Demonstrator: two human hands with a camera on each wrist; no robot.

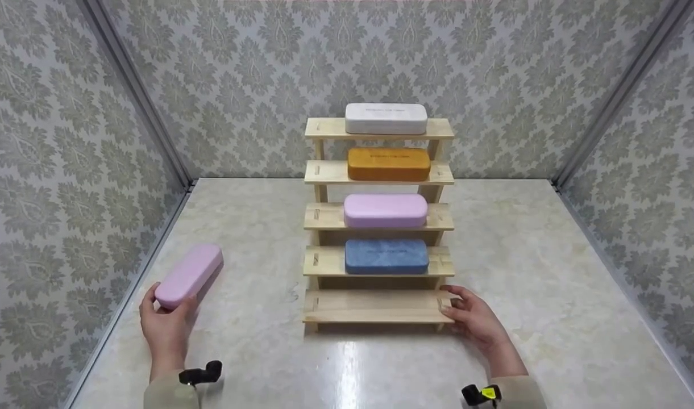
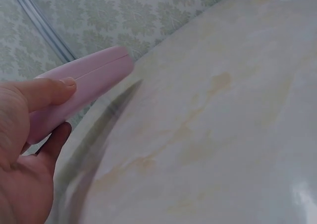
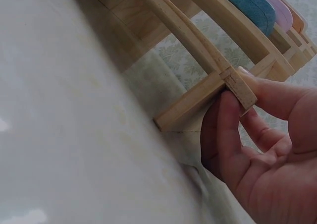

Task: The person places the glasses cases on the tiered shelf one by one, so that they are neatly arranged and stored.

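On the left side of the table, my left hand (image 1: 166, 325) grips the near end of a pink glasses case (image 1: 190, 275). In the left wrist view the thumb lies on one side of the case, and a shadow falls on the table below it. My right hand (image 1: 476, 318) pinches the right end of the lowest step of a wooden tiered display rack (image 1: 375, 315). Its higher steps carry, from the top down, a white case (image 1: 386, 119), an orange-brown case (image 1: 389, 165), another pink case (image 1: 385, 211) and a blue case (image 1: 386, 257).
The rack stands mid-table on a pale marble-patterned tabletop (image 1: 256, 352). Patterned wall panels (image 1: 256, 68) close off the back and both sides. Dark wrist cameras (image 1: 201, 373) sit on the wrists.
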